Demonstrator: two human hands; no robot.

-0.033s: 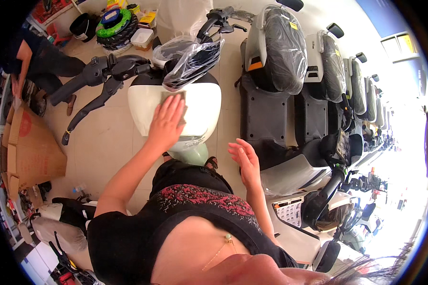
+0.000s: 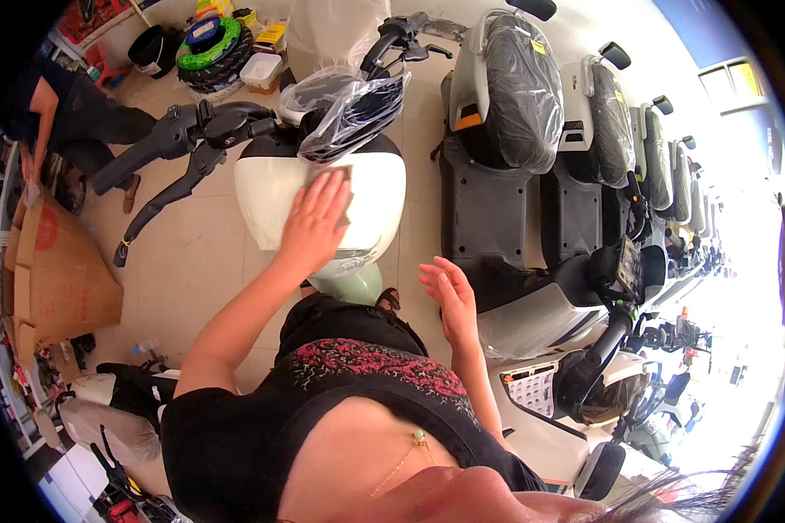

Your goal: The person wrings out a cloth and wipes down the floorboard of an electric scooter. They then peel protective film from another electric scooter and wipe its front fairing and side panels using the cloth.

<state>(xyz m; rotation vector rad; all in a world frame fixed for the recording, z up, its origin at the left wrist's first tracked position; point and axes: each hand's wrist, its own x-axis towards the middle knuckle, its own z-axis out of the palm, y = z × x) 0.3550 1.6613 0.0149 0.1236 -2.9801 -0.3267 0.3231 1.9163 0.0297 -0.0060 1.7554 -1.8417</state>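
An electric scooter's white front panel [image 2: 262, 196] is in front of me. Against it my left hand [image 2: 318, 222] presses a small greyish-brown cloth [image 2: 347, 174], which it holds beneath outstretched fingers. Most of the cloth is hidden under the hand. Clear plastic wrap [image 2: 358, 118] covers a part between the handlebars, just above my fingertips. To the right of the panel, my right hand [image 2: 449, 292] hovers in the air, fingers apart and nothing in it.
The scooter's left grip and brake lever [image 2: 170, 179] jut out to the left. More scooters with plastic-wrapped seats [image 2: 523, 91] stand in a row on the right. At left are a cardboard box [image 2: 65, 270] and another person [image 2: 78, 109]. Stacked tyres [image 2: 214, 57] lie behind.
My left hand has slid a little to the right across the white panel, with the cloth under it. My right hand stays almost where it was.
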